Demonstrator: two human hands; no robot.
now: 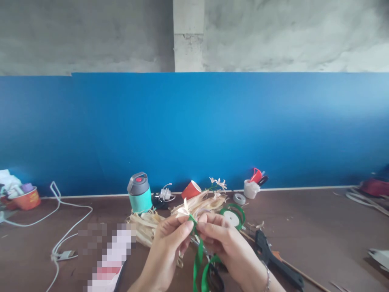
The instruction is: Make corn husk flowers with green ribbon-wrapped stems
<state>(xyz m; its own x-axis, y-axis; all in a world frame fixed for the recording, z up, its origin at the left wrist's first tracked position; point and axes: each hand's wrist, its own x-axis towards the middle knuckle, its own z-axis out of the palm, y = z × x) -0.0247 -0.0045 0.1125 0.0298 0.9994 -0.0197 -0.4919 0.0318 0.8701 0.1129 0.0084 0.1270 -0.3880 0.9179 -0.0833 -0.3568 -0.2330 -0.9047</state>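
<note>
Pinched between the thumb and fingers of my left hand (pixel 167 241) is a small cream artificial flower (pixel 183 209), its petals pointing up. My right hand (pixel 226 237) grips green ribbon (pixel 198 259) right beside it, at the flower's base. The ribbon hangs down in loops below both hands. Behind my right hand lies a green ribbon spool (pixel 232 217) with a white centre. Dried pale husks (pixel 146 227) spread behind my left hand. Scissors seem to lie under the hands, largely hidden.
A black glue gun (pixel 273 259) lies right of my right hand. Along the blue partition (pixel 194 129) stand a teal flask (pixel 139 194), a tipped red cup (pixel 191 189), finished flowers (pixel 218 183), a tape roll (pixel 239 198) and a white cup (pixel 251 189). White cable (pixel 73 223) runs at left.
</note>
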